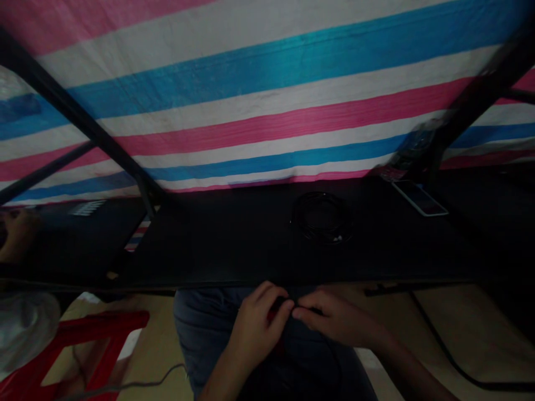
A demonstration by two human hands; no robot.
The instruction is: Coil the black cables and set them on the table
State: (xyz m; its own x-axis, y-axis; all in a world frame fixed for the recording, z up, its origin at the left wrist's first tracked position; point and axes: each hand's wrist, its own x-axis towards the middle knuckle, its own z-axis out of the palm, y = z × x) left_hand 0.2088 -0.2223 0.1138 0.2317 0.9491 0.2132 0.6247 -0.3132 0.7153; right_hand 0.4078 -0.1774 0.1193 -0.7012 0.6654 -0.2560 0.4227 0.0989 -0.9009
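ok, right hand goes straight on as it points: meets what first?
Probably the left hand, whose fingertips lie just ahead of the right hand; too dark to tell if they touch.

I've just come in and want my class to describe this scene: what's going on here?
A person holds both hands over their lap, by the near edge of a black table. The left hand and right hand meet at a small dark thing, too dim to identify. A coil of black cable lies on the table, with a phone to its right. Another person's hand shows at far left.
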